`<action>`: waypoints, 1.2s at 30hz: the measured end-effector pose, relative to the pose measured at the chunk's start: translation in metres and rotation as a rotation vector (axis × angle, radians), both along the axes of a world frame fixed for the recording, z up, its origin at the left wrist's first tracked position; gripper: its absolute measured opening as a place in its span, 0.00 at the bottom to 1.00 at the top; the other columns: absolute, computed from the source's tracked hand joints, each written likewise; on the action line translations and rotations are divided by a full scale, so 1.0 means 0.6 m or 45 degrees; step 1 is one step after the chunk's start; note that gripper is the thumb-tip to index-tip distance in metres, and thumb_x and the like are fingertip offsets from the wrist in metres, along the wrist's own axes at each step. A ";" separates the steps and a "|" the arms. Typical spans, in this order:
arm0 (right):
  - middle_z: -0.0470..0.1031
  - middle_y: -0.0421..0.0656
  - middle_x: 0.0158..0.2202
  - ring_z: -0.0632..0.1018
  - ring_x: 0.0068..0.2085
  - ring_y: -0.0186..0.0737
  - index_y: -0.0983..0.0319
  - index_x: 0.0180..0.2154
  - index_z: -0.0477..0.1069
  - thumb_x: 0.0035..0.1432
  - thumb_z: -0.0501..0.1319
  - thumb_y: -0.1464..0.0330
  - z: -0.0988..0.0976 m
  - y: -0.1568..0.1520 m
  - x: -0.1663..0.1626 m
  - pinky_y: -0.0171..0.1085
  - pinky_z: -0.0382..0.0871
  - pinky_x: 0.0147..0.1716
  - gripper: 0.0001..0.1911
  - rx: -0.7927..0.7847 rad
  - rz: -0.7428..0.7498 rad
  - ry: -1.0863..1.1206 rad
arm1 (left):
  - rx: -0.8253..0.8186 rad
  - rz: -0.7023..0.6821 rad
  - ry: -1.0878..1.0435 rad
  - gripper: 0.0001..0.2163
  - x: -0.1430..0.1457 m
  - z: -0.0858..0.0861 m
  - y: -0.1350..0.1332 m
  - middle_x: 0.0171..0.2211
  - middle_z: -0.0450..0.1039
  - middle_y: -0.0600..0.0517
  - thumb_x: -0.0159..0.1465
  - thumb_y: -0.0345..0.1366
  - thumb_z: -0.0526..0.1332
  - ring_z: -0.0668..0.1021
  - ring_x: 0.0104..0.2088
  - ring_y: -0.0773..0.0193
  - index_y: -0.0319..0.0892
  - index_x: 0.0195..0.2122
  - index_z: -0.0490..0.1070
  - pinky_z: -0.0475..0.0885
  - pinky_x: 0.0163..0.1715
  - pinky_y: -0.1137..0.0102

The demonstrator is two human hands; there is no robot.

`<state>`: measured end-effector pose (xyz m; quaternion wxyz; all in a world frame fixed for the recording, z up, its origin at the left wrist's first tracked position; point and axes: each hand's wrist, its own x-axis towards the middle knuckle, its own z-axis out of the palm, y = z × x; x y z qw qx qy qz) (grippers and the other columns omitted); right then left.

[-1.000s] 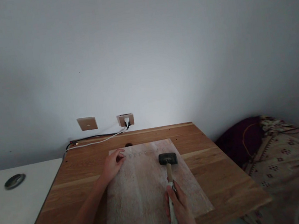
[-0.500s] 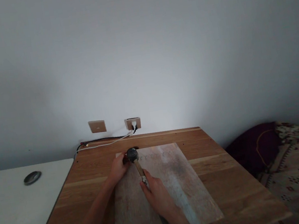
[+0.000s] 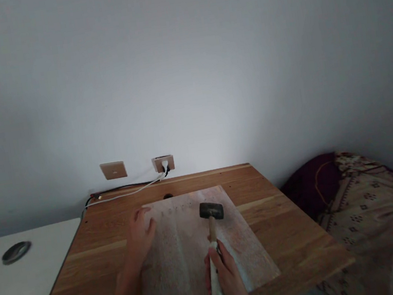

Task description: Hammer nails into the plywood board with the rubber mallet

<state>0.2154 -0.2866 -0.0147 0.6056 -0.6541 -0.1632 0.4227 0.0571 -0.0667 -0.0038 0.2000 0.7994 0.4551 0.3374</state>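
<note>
A rubber mallet [image 3: 211, 211] with a black head and a pale, worn handle is in my right hand [image 3: 223, 266], whose fingers wrap the handle. Its head is over the right part of a worn flat board [image 3: 183, 258]. Along the board's far edge runs a row of small nail-like pieces [image 3: 176, 208], too small to make out well. My left hand [image 3: 141, 234] rests at the board's far left corner, thumb and fingers apart, with nothing visible in it.
Under the board is a wooden table [image 3: 285, 223] with a dark round hole [image 3: 168, 196] near its back. Cables [image 3: 133, 193] run from a wall socket [image 3: 164, 163]. To the left, a white surface [image 3: 3, 289] carries a dark oval object [image 3: 16, 252]. Patterned fabric [image 3: 370, 225] lies at the right.
The mallet has swung away from my left hand, toward the right and nearer me. My left hand has drawn back left, fingers spreading. The view has shifted slightly right.
</note>
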 end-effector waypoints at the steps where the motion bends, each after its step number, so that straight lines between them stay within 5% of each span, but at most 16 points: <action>1: 0.70 0.34 0.24 0.69 0.16 0.35 0.58 0.51 0.66 0.50 0.57 0.30 -0.005 -0.007 0.008 0.34 0.64 0.13 0.43 -0.014 -0.011 -0.032 | 0.001 -0.002 0.076 0.17 -0.005 -0.004 -0.019 0.52 0.73 0.40 0.66 0.39 0.53 0.77 0.55 0.50 0.41 0.52 0.72 0.71 0.58 0.52; 6: 0.81 0.47 0.33 0.82 0.34 0.49 0.59 0.44 0.75 0.60 0.53 0.36 0.002 -0.013 0.045 0.42 0.77 0.34 0.35 -0.059 0.149 -0.668 | -0.028 -0.090 0.511 0.18 -0.027 -0.025 -0.099 0.60 0.71 0.39 0.67 0.41 0.54 0.75 0.59 0.45 0.42 0.54 0.72 0.70 0.59 0.50; 11: 0.82 0.52 0.37 0.83 0.38 0.51 0.62 0.51 0.76 0.72 0.50 0.51 0.025 -0.031 0.069 0.46 0.77 0.40 0.26 -0.184 0.188 -1.242 | 0.097 -0.081 0.599 0.21 -0.054 -0.057 -0.130 0.64 0.70 0.39 0.68 0.45 0.53 0.71 0.65 0.44 0.42 0.57 0.73 0.68 0.62 0.48; 16: 0.75 0.51 0.62 0.69 0.66 0.57 0.58 0.61 0.72 0.72 0.55 0.63 0.009 -0.087 0.115 0.59 0.66 0.62 0.20 -0.160 0.303 -1.639 | 0.156 -0.168 0.609 0.28 -0.051 -0.064 -0.125 0.62 0.72 0.35 0.66 0.53 0.55 0.70 0.66 0.38 0.37 0.57 0.75 0.64 0.66 0.44; 21: 0.74 0.46 0.63 0.68 0.68 0.51 0.57 0.62 0.73 0.73 0.53 0.63 -0.016 -0.135 0.200 0.55 0.64 0.65 0.21 -0.267 0.379 -1.767 | 0.156 -0.320 0.533 0.28 0.017 -0.043 -0.125 0.60 0.74 0.36 0.67 0.56 0.56 0.73 0.63 0.39 0.39 0.57 0.75 0.68 0.63 0.46; 30: 0.69 0.52 0.67 0.64 0.70 0.49 0.61 0.66 0.67 0.74 0.45 0.60 -0.042 -0.192 0.430 0.53 0.61 0.67 0.27 -0.493 0.284 -1.991 | 0.195 -0.734 0.452 0.23 0.218 -0.013 -0.151 0.63 0.71 0.38 0.72 0.50 0.54 0.72 0.64 0.44 0.41 0.61 0.69 0.64 0.66 0.47; 36: 0.68 0.55 0.66 0.66 0.68 0.60 0.59 0.64 0.69 0.71 0.45 0.57 -0.062 -0.255 0.517 0.58 0.67 0.60 0.28 -0.750 -0.092 -2.090 | 0.309 -0.901 0.321 0.20 0.256 -0.011 -0.207 0.60 0.74 0.41 0.74 0.46 0.53 0.73 0.63 0.49 0.43 0.62 0.68 0.60 0.68 0.47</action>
